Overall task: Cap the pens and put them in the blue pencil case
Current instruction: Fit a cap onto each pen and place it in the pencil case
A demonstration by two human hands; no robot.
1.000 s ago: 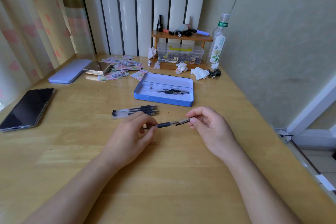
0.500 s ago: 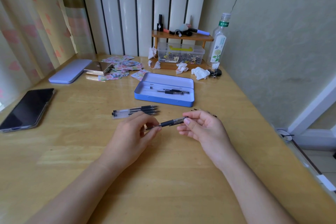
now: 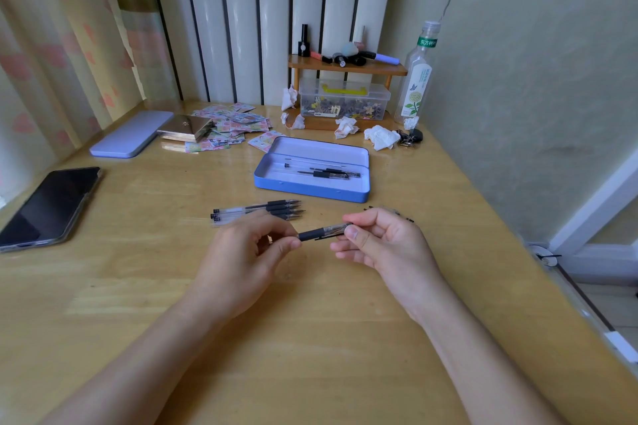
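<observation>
Pens: four uncapped (image 3: 259, 211) (tabletop), one held (image 3: 322, 232), two cased (image 3: 328, 172).

The clear bottle (image 3: 416, 79) has a green neck band reading "东方树叶"; its other print is illegible.

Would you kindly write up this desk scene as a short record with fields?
surface: light wooden desk
left hand: grips the barrel end of a clear pen with black grip
right hand: holds the same pen's other end, cap on
case: open blue metal pencil case, capped pens inside
waiting: row of uncapped clear pens on the desk before the case
also: black phone at left
</observation>
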